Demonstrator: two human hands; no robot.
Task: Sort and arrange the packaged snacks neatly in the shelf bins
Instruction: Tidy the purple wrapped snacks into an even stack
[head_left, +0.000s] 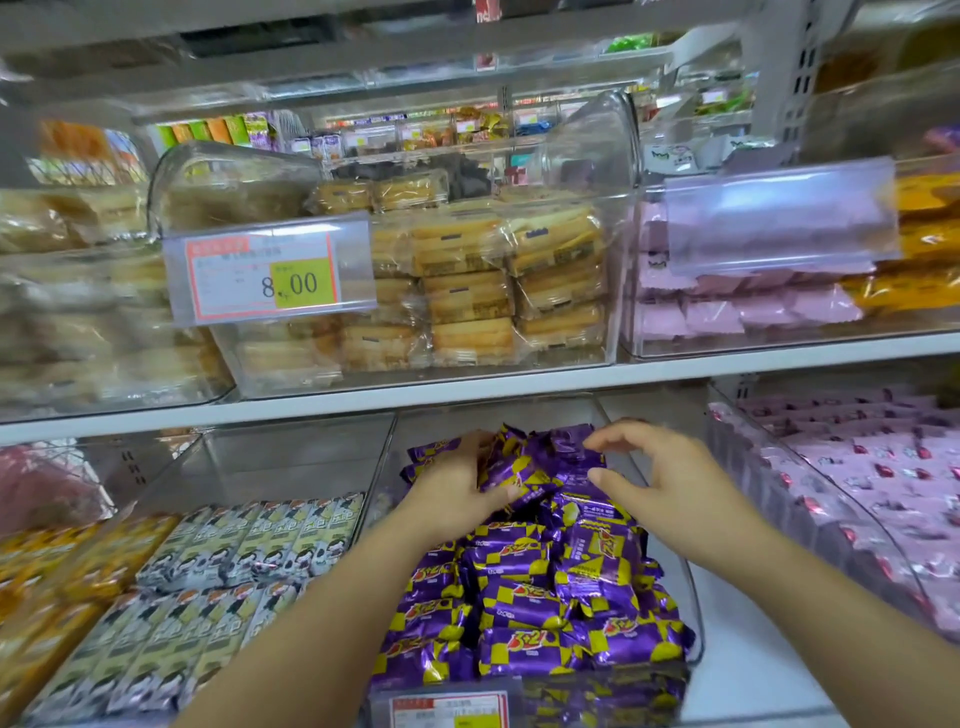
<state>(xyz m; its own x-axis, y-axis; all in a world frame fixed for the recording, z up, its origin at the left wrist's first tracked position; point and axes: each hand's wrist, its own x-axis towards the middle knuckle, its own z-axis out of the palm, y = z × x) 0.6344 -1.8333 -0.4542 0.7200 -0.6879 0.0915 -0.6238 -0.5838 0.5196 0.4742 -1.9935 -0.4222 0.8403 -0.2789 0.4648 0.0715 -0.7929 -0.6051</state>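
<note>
- Lower shelf, far L: orange packs (47, 571), blurred.
- Next bin R: grey-white packs (244, 545) w/ cartoon print, laid in rows.
- Upper shelf, above these: clear bin of tan cake packs (467, 296), stacked. Price tag (267, 273) on its front reads 8.00.
- Left hand (452, 493): at rear-L of middle bin (693, 618), thumb and fingers closed round purple-yellow packs (524, 597) at top of heap.
- Purple-yellow packs: fill middle bin on lower shelf. Front rows fairly even, rear heap jumbled.
- Right hand (670, 478): over rear-R of heap, fingers apart and loosely bent, holding nothing. Thumb tip just beside a pack; contact can't be told.
- Far R: pink packs (883, 467) in slanted clear bin, lower shelf.
</note>
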